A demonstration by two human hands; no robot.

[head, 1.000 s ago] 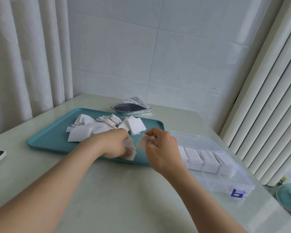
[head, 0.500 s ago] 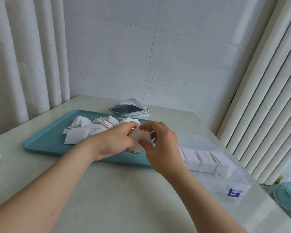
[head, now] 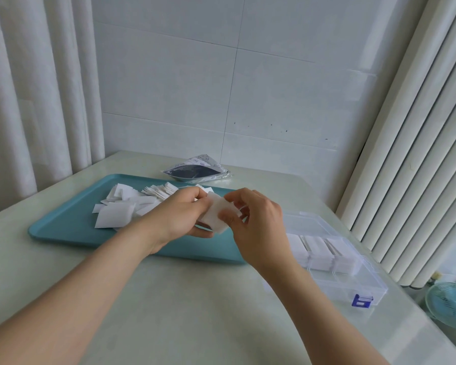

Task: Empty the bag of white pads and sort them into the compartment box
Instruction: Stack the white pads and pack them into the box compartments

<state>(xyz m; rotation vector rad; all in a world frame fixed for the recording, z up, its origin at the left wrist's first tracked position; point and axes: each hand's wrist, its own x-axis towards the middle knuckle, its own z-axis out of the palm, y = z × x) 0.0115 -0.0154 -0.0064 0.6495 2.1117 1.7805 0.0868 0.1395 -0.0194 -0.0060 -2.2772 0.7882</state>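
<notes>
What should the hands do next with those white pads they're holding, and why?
Probably carry the stack of pads over to the compartment box on the right and set it in a compartment that looks free. The left hand and right hand both pinch the stack above the tray, and the box lies open with only some compartments filled.

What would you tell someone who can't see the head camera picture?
The left hand and right hand hold a small stack of square white pads above a teal plastic tray strewn with more pads. Right of it lies a clear plastic compartment box holding sorted pads; a silvery bag lies behind the tray.
</notes>
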